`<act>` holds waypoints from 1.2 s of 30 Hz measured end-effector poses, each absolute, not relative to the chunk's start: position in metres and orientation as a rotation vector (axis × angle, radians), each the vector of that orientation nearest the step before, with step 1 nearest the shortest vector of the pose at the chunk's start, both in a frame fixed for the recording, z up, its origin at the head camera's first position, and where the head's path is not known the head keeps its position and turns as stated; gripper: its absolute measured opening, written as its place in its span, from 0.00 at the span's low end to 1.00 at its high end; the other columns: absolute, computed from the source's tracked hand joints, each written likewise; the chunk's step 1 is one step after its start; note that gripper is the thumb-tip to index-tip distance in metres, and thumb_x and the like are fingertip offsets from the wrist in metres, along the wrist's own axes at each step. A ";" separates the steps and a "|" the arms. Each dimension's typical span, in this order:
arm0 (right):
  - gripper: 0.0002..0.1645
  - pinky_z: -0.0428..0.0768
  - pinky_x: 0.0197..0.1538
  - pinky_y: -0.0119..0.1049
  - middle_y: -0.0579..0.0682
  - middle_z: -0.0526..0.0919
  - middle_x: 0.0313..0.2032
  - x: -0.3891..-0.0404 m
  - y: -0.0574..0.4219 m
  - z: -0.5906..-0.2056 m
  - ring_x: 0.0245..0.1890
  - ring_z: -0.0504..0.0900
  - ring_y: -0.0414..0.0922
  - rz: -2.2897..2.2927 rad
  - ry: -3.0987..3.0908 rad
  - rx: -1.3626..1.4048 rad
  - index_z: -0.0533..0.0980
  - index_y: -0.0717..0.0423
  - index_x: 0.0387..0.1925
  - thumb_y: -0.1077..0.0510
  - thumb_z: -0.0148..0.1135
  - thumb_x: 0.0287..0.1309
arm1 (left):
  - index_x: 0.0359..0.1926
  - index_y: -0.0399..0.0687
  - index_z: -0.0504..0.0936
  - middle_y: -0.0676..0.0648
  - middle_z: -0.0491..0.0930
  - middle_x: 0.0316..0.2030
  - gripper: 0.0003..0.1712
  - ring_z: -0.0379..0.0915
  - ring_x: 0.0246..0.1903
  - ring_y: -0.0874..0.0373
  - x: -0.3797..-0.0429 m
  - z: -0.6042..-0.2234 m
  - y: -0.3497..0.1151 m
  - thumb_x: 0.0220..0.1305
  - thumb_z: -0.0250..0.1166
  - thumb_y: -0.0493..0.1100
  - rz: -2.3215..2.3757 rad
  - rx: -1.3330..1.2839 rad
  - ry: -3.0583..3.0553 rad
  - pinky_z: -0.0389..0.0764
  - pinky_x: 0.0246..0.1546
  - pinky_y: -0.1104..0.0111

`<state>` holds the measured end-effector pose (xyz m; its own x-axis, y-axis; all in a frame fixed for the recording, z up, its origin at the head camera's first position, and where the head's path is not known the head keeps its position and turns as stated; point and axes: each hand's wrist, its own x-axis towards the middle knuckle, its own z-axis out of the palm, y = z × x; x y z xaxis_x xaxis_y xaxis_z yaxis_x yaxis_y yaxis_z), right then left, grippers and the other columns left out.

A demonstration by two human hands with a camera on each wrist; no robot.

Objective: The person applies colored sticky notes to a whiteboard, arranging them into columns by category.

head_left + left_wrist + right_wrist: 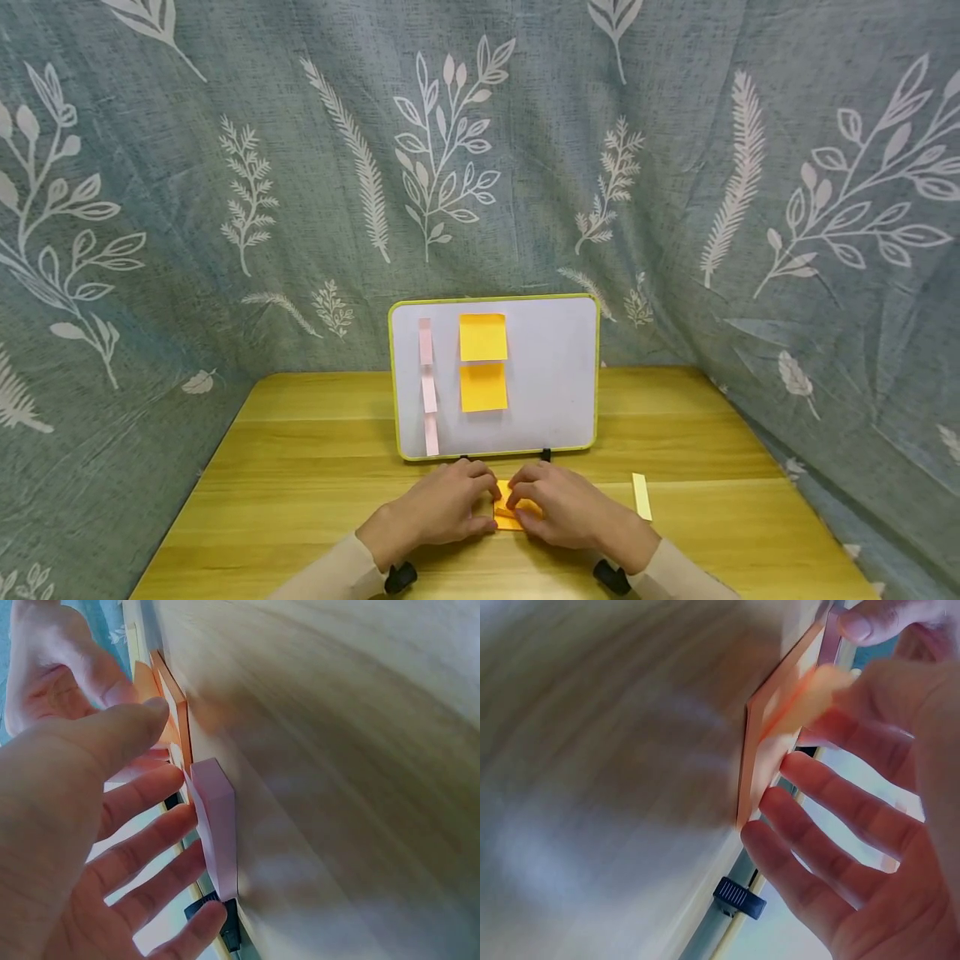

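An orange sticky note pad (509, 524) lies on the table between both hands. My right hand (567, 506) pinches the top orange sticky note (810, 701) between thumb and index finger; part of that note curls up from the pad. Its other fingers rest along the pad's far side. My left hand (444, 507) has its thumb at the pad's near corner, while its fairly straight fingers touch the pads' far side. Beside the orange pad, under the left hand, lies a pink sticky note pad (215, 817), hidden in the head view.
Behind the hands stands a whiteboard (551, 375) on black feet (739, 898). Pink strips (428, 390) run down its left side, with a yellow note (483, 337) above an orange note (483, 388). A pale yellow pad (641, 497) lies right on the wooden table (300, 483).
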<state>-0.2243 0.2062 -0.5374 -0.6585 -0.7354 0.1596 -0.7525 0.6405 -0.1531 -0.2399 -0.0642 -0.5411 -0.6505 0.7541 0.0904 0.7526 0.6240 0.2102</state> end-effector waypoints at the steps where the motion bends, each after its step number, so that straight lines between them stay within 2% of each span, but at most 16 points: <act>1: 0.05 0.92 0.57 0.42 0.46 0.94 0.56 -0.224 0.205 -0.538 0.55 0.92 0.47 0.305 -2.759 1.257 0.93 0.46 0.48 0.54 0.75 0.78 | 0.60 0.62 0.92 0.58 0.89 0.63 0.19 0.84 0.60 0.61 -0.240 -0.542 -0.064 0.78 0.78 0.63 0.358 1.310 2.833 0.88 0.62 0.60; 6: 0.01 0.87 0.45 0.34 0.42 0.93 0.48 -0.225 0.198 -0.539 0.43 0.88 0.40 0.256 -2.737 1.187 0.91 0.45 0.44 0.55 0.78 0.75 | 0.57 0.63 0.93 0.58 0.91 0.60 0.19 0.86 0.59 0.59 -0.239 -0.544 -0.060 0.75 0.80 0.64 0.360 1.284 2.894 0.88 0.60 0.58; 11: 0.06 0.78 0.37 0.29 0.38 0.89 0.39 -0.227 0.196 -0.540 0.34 0.77 0.33 0.272 -2.751 1.108 0.87 0.41 0.40 0.54 0.81 0.72 | 0.53 0.61 0.94 0.57 0.92 0.56 0.19 0.87 0.54 0.57 -0.238 -0.542 -0.054 0.72 0.83 0.63 0.422 1.234 2.967 0.89 0.52 0.59; 16: 0.10 0.74 0.34 0.27 0.39 0.88 0.36 -0.228 0.197 -0.540 0.30 0.73 0.31 0.397 -2.747 1.090 0.85 0.42 0.37 0.54 0.81 0.74 | 0.53 0.59 0.95 0.57 0.93 0.53 0.24 0.89 0.53 0.55 -0.235 -0.545 -0.049 0.67 0.86 0.66 0.482 1.161 3.004 0.89 0.48 0.60; 22: 0.06 0.82 0.40 0.30 0.40 0.91 0.37 -0.231 0.199 -0.540 0.34 0.79 0.31 0.583 -2.747 1.029 0.87 0.48 0.43 0.63 0.76 0.78 | 0.55 0.56 0.95 0.55 0.92 0.51 0.30 0.88 0.53 0.57 -0.234 -0.548 -0.048 0.62 0.89 0.67 0.499 1.122 3.031 0.88 0.46 0.61; 27: 0.04 0.88 0.41 0.32 0.43 0.95 0.41 -0.234 0.200 -0.541 0.36 0.86 0.34 0.588 -2.744 0.925 0.90 0.49 0.44 0.63 0.76 0.77 | 0.58 0.55 0.95 0.55 0.92 0.53 0.33 0.86 0.54 0.57 -0.232 -0.548 -0.047 0.60 0.90 0.67 0.497 1.080 3.013 0.86 0.47 0.60; 36: 0.06 0.82 0.34 0.31 0.40 0.94 0.37 -0.246 0.202 -0.539 0.30 0.84 0.34 0.458 -2.689 0.789 0.90 0.46 0.40 0.61 0.80 0.74 | 0.57 0.57 0.94 0.54 0.92 0.53 0.34 0.86 0.52 0.54 -0.235 -0.543 -0.042 0.57 0.92 0.66 0.482 0.992 3.024 0.85 0.52 0.53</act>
